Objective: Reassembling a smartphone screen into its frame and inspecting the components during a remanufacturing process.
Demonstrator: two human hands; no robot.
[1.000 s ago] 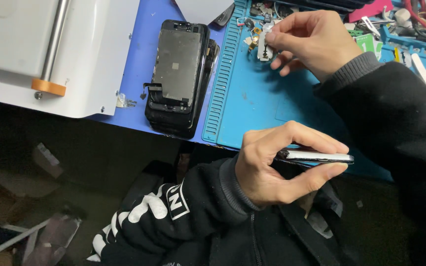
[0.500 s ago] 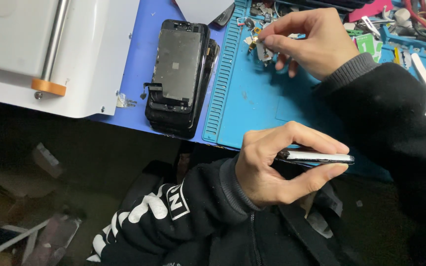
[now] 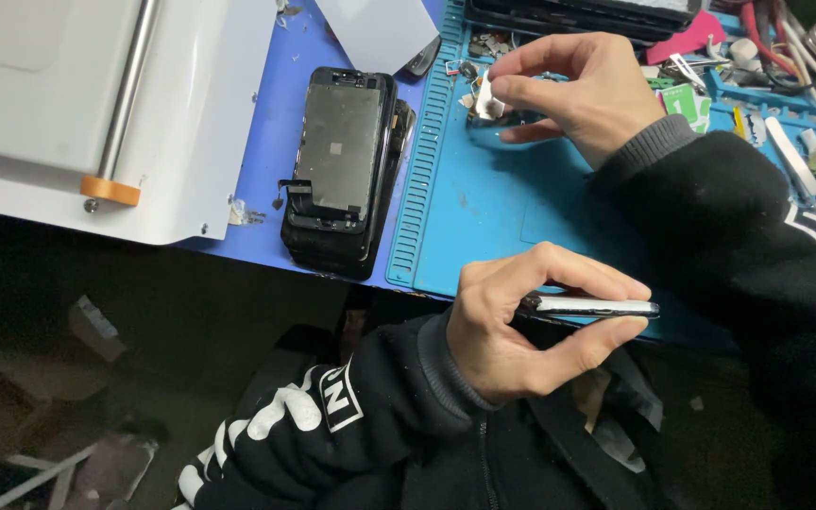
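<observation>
Right hand (image 3: 578,94) shifted slightly, pinching small part (image 3: 485,97); left hand (image 3: 521,326) grips phone (image 3: 592,306) edgewise. Fitting step; next needs fine alignment.

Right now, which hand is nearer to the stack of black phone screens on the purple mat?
Left, though only by a little. The left hand sits below and right of the stack of black phone screens, gripping a phone edge-on. The right hand is farther right, over the blue mat.

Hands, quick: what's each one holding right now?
Left hand: closed on a thin phone, held edge-on.
Right hand: fingers pinching a small pale part over the blue mat.
</observation>
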